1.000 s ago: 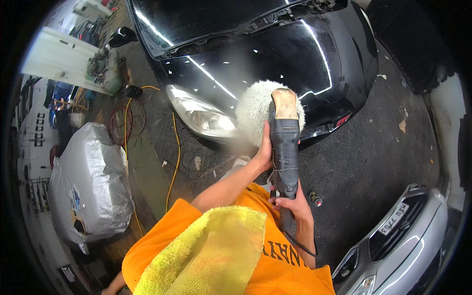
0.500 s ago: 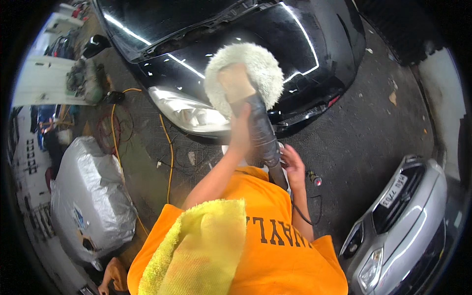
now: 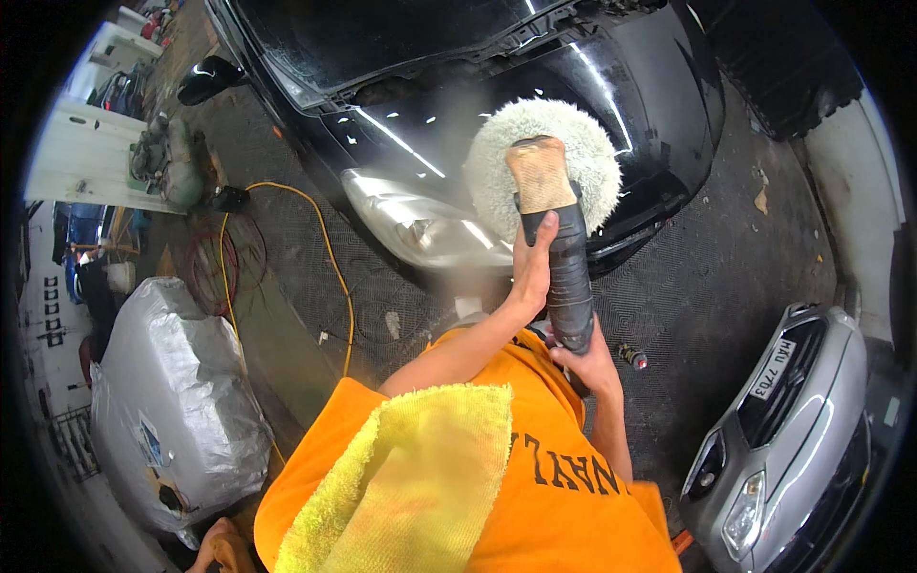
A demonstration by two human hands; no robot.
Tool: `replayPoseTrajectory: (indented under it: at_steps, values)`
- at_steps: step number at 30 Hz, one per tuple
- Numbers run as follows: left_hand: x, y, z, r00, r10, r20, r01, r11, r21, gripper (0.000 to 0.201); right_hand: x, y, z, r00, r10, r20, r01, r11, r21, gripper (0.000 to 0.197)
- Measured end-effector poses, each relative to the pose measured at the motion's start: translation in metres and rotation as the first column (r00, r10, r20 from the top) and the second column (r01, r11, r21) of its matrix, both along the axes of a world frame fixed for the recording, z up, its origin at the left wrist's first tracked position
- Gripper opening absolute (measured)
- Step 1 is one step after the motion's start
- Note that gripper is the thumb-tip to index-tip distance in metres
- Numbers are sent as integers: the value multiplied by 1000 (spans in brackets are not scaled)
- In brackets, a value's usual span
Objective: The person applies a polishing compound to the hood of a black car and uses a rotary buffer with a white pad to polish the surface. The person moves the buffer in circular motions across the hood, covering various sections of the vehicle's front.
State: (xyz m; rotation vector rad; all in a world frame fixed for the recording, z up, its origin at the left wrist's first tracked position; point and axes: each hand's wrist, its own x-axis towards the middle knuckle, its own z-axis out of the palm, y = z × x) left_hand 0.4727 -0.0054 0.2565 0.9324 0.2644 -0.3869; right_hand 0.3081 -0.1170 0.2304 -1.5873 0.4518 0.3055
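Note:
A car polisher [image 3: 567,258] with a tan head, a black ribbed body and a round white wool pad [image 3: 597,143] is in both my hands. My left hand [image 3: 535,263] grips the body just behind the head, thumb along its side. Around the rear end of the body my right hand [image 3: 587,355] is closed. The pad overlaps the front of a black car's hood [image 3: 449,129], right of the clear headlight [image 3: 411,224]; whether it touches the paint I cannot tell.
A yellow cord [image 3: 334,267] runs over the dark floor at left, near a silver-covered vehicle [image 3: 181,401]. A silver car [image 3: 764,420] stands at right. A small bottle [image 3: 632,357] lies by my right hand. A yellow towel [image 3: 411,477] hangs over my orange shirt.
The polisher has shifted right in view and its blur is gone. My right hand, loosely open beside the rear end before, is now wrapped around it. The view has also shifted.

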Motion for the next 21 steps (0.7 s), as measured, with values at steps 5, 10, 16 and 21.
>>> replayPoseTrajectory:
  at_steps: [5,10,16,21]
  values:
    - [10,11,-19,1000,13,19,-16,982,188,67,27,13,-18,1000,3,19,-1,993,-117,101]
    - [38,46,-99,903,-425,62,248,634,732,76,48,-21,-60,994,68,-82,-56,989,140,74]
    - [125,32,-29,795,-293,532,-358,482,800,32,45,-64,-77,982,169,-80,-163,983,81,84]
    - [144,-8,-41,898,-229,376,23,877,481,21,35,-70,-128,968,210,-139,-213,977,-6,101]
